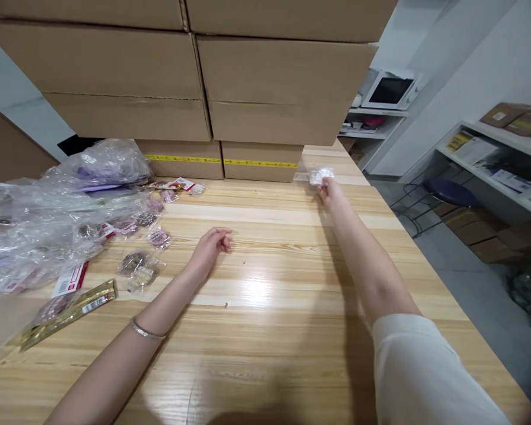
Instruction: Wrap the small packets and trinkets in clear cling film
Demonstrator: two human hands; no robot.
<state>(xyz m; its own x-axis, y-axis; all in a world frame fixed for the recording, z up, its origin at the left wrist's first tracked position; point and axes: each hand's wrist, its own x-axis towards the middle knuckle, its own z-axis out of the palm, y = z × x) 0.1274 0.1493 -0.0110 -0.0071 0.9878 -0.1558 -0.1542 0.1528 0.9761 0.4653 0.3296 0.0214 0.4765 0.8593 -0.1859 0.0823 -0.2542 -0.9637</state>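
My right hand (330, 192) is stretched far out over the wooden table (292, 283) and pinches a small clear plastic packet (321, 175) near the cardboard boxes (261, 161) at the back. My left hand (210, 247) rests on the middle of the table with its fingers loosely curled and nothing in them. It lies just right of several small clear packets (158, 238) scattered on the wood. A thin bracelet (146, 332) is on my left wrist.
A heap of crumpled clear plastic bags (48, 218) covers the table's left side, with a gold strip package (71, 313) in front. Stacked cardboard boxes wall off the back. The table's right edge drops to a floor with shelves (491, 159) and a stool (446, 192).
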